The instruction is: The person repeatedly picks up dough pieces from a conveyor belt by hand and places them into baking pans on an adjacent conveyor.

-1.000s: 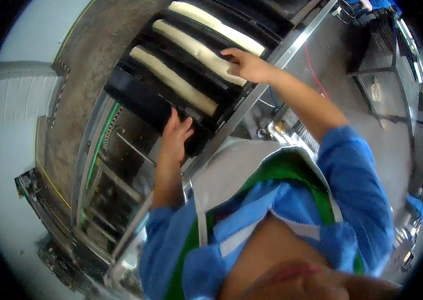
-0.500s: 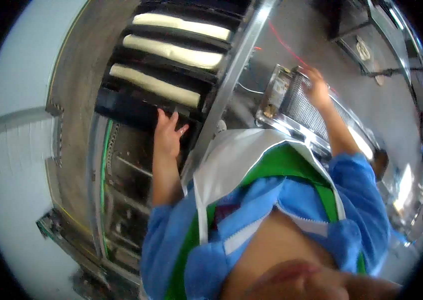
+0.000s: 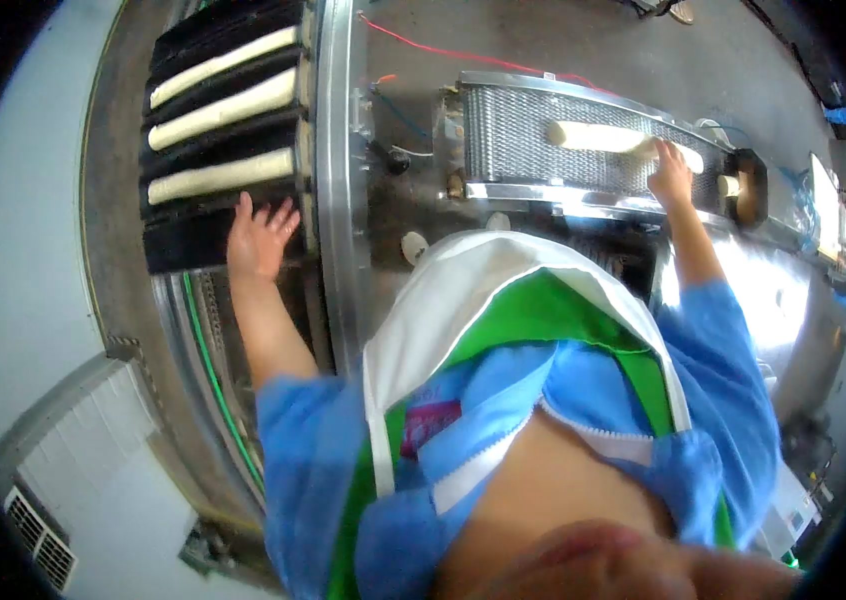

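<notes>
On the metal mesh conveyor (image 3: 513,160) at the right lies a long pale dough roll (image 3: 593,137). My right hand (image 3: 671,178) has its fingers over this roll near its right end, hiding part of it. My left hand (image 3: 261,240), fingers spread, rests at the near edge of a black trough tray (image 3: 208,240) and holds nothing. Several black troughs lie side by side at the left. Three of them hold dough rolls, the nearest a pale roll (image 3: 218,177) just beyond my left fingers.
A steel rail (image 3: 340,200) runs between the trays and the mesh conveyor. Another dough piece (image 3: 728,186) shows at a dark opening (image 3: 751,190) on the conveyor's right end. A red cable (image 3: 443,50) lies on the floor. A green strip (image 3: 205,350) runs along the left-hand line.
My view has swung toward the right. My right hand has moved from above the mesh onto a dough roll there. My left hand stays spread by the black trough.
</notes>
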The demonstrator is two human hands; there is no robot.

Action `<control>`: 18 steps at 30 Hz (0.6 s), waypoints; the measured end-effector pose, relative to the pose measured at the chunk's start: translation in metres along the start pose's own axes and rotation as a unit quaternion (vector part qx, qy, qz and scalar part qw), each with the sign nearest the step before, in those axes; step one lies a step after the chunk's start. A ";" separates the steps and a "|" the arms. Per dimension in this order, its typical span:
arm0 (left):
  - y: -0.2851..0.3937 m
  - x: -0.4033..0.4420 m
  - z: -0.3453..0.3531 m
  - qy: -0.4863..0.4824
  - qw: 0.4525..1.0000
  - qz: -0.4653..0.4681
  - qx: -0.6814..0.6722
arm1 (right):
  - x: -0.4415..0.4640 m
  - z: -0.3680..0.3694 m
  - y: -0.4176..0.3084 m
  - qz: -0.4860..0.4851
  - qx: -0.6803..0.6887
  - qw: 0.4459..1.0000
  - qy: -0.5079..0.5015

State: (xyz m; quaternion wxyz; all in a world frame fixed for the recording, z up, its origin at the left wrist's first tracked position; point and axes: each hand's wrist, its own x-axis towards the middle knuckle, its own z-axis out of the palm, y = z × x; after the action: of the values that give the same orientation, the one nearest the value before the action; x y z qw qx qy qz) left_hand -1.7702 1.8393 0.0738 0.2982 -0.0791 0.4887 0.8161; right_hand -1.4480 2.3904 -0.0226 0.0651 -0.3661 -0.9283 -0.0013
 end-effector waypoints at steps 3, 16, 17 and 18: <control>0.012 -0.009 0.047 -0.054 0.990 0.095 0.090 | 0.014 0.001 -0.006 -0.022 0.001 1.000 -0.004; 0.016 -0.208 0.101 0.205 0.954 0.218 0.035 | 0.076 -0.066 0.011 -0.150 0.312 0.904 -0.250; 0.015 -0.223 0.092 0.196 0.953 0.231 0.018 | 0.085 -0.072 0.005 -0.162 0.312 0.902 -0.252; 0.015 -0.240 0.099 0.206 0.949 0.238 0.016 | 0.091 -0.094 -0.005 -0.131 0.416 0.843 -0.316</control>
State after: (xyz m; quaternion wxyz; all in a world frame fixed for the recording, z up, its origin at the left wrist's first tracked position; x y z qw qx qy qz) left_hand -1.5677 1.8197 0.2365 -0.0108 -0.1223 0.5574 0.8211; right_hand -1.5059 2.4443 0.0822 -0.0861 -0.1600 -0.8515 0.4918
